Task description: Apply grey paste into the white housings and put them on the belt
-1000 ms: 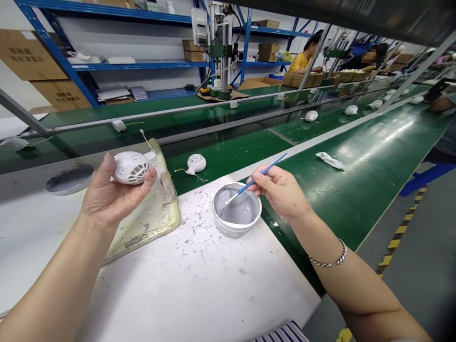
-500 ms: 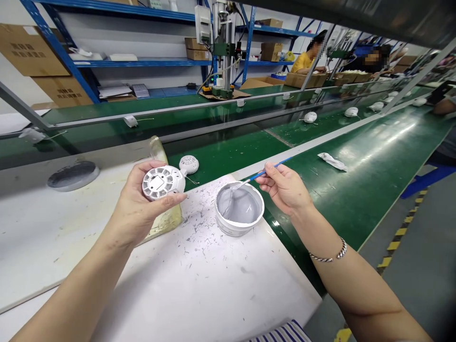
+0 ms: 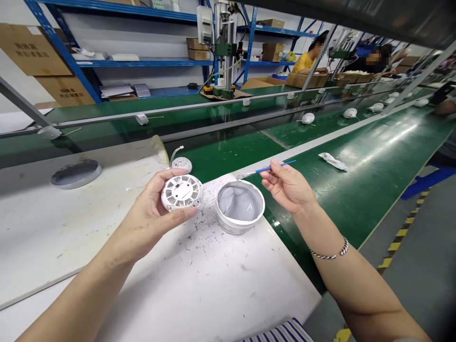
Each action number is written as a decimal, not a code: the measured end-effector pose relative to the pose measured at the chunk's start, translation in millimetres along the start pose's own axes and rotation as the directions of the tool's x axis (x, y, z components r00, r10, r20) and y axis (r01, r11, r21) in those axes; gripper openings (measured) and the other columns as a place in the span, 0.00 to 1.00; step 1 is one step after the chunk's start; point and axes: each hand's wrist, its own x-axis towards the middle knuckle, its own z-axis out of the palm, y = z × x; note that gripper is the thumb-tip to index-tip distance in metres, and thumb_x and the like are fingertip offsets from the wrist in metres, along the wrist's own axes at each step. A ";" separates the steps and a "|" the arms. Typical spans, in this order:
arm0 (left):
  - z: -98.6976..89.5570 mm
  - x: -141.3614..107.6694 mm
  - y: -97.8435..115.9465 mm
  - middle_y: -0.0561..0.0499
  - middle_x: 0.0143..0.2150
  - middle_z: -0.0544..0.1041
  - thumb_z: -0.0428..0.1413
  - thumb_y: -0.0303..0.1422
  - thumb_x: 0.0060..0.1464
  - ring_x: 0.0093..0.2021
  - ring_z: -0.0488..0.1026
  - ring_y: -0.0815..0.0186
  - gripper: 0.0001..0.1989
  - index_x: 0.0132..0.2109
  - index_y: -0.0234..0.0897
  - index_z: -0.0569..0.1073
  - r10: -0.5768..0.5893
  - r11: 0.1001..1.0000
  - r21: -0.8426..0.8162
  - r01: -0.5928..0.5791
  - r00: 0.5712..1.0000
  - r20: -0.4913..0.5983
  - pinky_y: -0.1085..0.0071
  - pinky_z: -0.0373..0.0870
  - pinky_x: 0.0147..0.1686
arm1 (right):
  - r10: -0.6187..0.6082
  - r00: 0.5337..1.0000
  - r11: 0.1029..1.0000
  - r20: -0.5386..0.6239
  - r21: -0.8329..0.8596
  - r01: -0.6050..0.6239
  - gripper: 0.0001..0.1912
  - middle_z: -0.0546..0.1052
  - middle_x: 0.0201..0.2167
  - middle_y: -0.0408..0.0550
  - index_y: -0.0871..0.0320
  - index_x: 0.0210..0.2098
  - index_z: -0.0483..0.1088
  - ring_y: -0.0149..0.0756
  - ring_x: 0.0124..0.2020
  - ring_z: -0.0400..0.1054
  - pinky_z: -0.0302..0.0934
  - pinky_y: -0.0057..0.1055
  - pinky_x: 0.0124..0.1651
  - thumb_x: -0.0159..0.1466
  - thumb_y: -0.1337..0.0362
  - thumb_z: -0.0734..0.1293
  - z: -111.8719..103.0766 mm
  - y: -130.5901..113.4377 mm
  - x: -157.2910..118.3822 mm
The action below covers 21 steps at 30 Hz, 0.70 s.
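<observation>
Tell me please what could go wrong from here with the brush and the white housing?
The thin blue brush in the right hand could drip grey paste onto the white table, since its tip hangs near the rim of the bowl. The vented white housing, held by the left hand alone, could slip.

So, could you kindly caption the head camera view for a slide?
Left hand holds a white vented housing; right hand holds a blue brush by a grey-lined bowl.

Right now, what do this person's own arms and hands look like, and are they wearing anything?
Both arms are bare, with no sleeves, and neither the left hand nor the right hand wears gloves. The right wrist wears a thin twisted silver bracelet; the left wrist wears nothing.
</observation>
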 end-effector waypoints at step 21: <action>9.8 -2.3 5.8 0.50 0.32 0.76 0.58 0.53 0.52 0.29 0.70 0.68 0.22 0.44 0.41 0.77 -0.239 0.943 -0.241 0.228 0.971 -0.019 0.77 0.68 0.25 | 0.109 0.993 0.985 0.043 0.132 -0.114 0.07 0.81 0.28 0.39 0.58 0.26 0.74 0.24 0.30 0.78 0.73 0.16 0.34 0.60 0.70 0.73 10.9 -4.9 -12.5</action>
